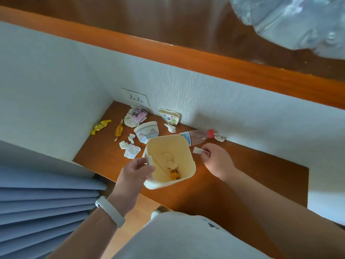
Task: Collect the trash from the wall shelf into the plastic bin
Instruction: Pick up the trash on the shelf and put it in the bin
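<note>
wooden shelf (233,176) in a white wall (205,94) nook, left hand (134,172) grips the bin (164,185) by its rim, right hand (218,159) right of the bin pinches a paper scrap (197,150). cups (147,131), wrappers (100,126) and a bottle (199,136) behind the bin, blue curtain (37,202) left of it

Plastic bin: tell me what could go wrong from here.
1. The left grip holds the plastic bin by one side of its rim only, so it could tip and spill.
2. The right grip pinches a paper scrap outside the rim. Released early, it may land on the shelf.
3. The plastic bottle lies just behind the bin's far rim. Nudging the bin could roll it.
</note>
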